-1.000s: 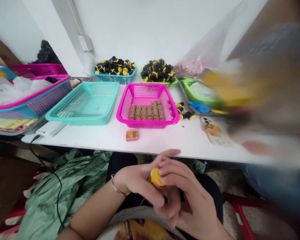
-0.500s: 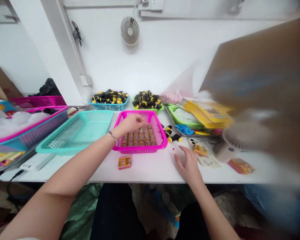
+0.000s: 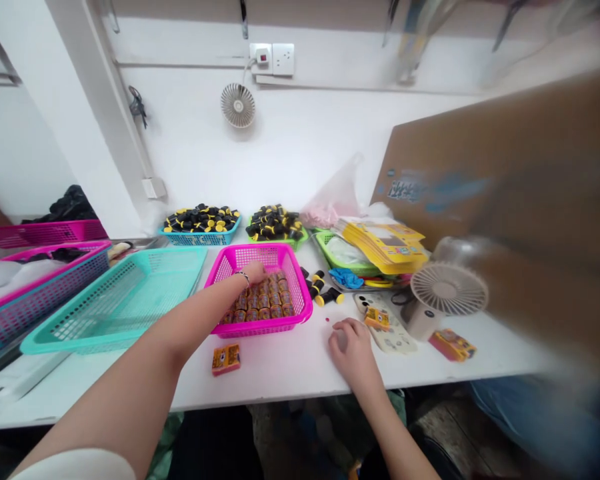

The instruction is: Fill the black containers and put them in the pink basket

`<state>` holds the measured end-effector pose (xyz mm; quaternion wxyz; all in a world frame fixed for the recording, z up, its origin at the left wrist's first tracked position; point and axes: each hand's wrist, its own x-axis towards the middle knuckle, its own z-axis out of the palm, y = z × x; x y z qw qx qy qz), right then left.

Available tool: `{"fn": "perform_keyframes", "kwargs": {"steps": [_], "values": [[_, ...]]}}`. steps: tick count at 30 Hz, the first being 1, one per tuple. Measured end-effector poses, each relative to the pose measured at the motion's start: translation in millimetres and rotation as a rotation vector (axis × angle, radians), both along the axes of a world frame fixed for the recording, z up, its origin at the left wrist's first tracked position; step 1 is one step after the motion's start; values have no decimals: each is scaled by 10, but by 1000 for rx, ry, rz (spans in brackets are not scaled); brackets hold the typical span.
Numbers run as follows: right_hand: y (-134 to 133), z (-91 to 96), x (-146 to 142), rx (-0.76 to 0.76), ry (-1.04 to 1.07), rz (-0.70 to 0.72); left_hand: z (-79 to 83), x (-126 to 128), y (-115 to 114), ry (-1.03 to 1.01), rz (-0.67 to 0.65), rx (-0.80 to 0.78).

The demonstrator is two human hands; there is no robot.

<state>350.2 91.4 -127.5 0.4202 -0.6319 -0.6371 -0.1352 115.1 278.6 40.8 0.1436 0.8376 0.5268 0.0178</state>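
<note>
A long white table (image 3: 275, 383) holds everything here, and a blurry cardboard sheet (image 3: 485, 180) is seen poking in well to the right of all the fingers. Just left of the left hand (image 3: 250, 279) a big teal plastic basket (image 3: 115, 300) is set down, while a blue basket (image 3: 200, 239) and a green basket (image 3: 277, 239) heaped with black-and-yellow plastic pieces (image 3: 201, 220) are placed well beyond those fingers.

The left hand's fingers (image 3: 257, 270) are curled down inside a pink plastic basket (image 3: 260, 331), resting on rows of small orange-labelled cylinders (image 3: 260, 303). Whether one is actually gripped can't be told from here, tbh. The right hand (image 3: 353, 353) is laid on the tabletop, its fingers (image 3: 343, 340) loosely curled with nothing held.

A small desk fan (image 3: 449, 290) is parked to the right of those fingers, and a phone in a printed case (image 3: 385, 337) is just beside them. A small orange box (image 3: 226, 359) sits near the table's front edge, below the left fingers. A tiny red bead (image 3: 327, 319) lies just past the right fingertips.
</note>
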Motion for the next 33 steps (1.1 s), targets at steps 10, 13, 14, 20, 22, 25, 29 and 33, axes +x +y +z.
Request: {"fn": "perform_keyframes", "kwargs": {"steps": [10,13,14,20,22,25,29,33], "values": [[223,349,150,-234,-173,54,535,-624,-1509,-160,-221,167],[558,590,214,-357,-266,116,226,-995,-2069,-176,-330,72],[661,656,231,-399,-293,137,71,-1081,-2176,-201,-354,89],[943,812,259,-536,-392,217,-686,-1173,-2165,-249,-222,189],[915,814,259,-512,-386,216,-766,-1148,-2107,-269,-189,205],[757,814,277,-416,-316,175,-806,-1137,-2095,-293,-160,214],[251,793,294,-206,-144,138,-830,-1137,-2146,-306,-130,211],[-509,682,223,-51,50,150,-844,-1144,-2158,-326,-74,210]]}}
